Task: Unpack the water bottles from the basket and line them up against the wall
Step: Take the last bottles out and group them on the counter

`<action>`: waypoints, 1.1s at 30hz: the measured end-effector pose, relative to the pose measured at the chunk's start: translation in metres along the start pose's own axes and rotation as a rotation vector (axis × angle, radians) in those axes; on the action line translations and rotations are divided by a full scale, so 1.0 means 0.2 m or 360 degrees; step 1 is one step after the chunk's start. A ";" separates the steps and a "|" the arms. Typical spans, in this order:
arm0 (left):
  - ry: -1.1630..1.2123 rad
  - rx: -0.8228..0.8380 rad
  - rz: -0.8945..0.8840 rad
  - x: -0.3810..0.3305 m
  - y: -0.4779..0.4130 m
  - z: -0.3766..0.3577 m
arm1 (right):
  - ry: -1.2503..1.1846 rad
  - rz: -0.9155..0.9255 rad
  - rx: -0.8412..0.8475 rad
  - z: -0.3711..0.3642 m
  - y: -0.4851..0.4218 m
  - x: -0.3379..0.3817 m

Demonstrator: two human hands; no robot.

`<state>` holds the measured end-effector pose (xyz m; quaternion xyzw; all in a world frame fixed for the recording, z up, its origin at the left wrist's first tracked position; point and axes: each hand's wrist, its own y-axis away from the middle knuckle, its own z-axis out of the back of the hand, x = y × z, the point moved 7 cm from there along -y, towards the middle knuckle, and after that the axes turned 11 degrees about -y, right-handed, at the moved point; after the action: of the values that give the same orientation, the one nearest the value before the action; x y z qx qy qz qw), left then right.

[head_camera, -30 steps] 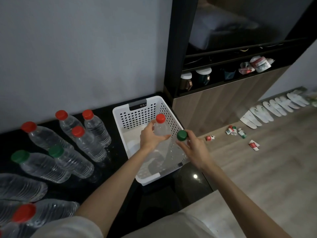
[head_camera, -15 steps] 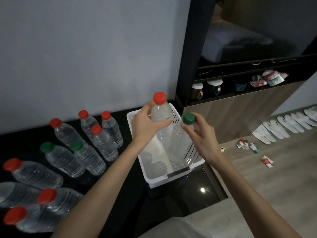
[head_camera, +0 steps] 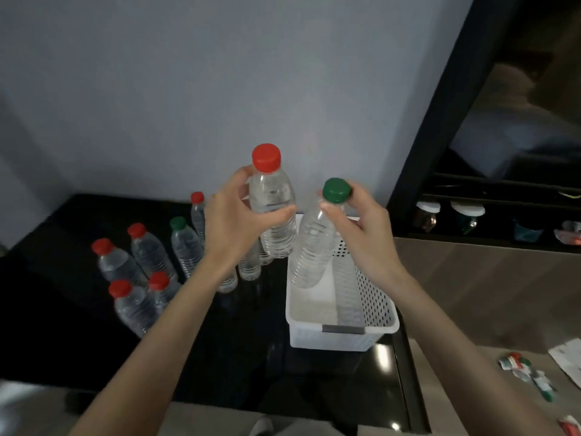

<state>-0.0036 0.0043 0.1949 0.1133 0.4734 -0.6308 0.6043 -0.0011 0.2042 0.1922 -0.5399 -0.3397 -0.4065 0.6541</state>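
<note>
You've got a cluster of bottles (head_camera: 150,251) standing on the black counter (head_camera: 251,357), left of the white basket (head_camera: 374,313) and short of the wall (head_camera: 188,89). Your left hand (head_camera: 232,221) wraps round the upright red-capped bottle (head_camera: 273,202), and your right hand (head_camera: 364,234) grips the tilted green-capped bottle (head_camera: 314,247) by its neck. Both arms are raised, holding them over the basket.
</note>
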 end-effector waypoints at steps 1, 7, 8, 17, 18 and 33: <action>-0.0050 -0.0046 0.0027 0.02 0.04 0.05 | -0.0037 -0.0004 0.0071 -0.05 0.00 0.00; -0.0171 -0.0210 0.0292 0.24 0.24 0.22 | -0.0130 -0.0054 0.0424 -0.32 0.01 -0.06; -0.0177 -0.0217 0.0331 0.28 0.27 0.23 | -0.0112 -0.0058 0.0484 -0.36 0.01 -0.08; -0.0271 -0.0084 0.0576 0.67 0.48 0.11 | 0.0334 -0.0074 0.0878 -0.70 0.02 -0.48; -0.0256 -0.0065 0.0595 0.72 0.49 0.08 | 0.0389 -0.0088 0.0879 -0.72 0.02 -0.53; -0.0175 0.0210 0.0690 1.06 0.37 -0.24 | 0.0814 -0.0285 0.0736 -0.73 -0.16 -0.93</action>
<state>-0.0109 -0.0855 -0.0159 0.2172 0.3621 -0.5209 0.7419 -0.1104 0.0891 0.0148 -0.2265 -0.2940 -0.4965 0.7847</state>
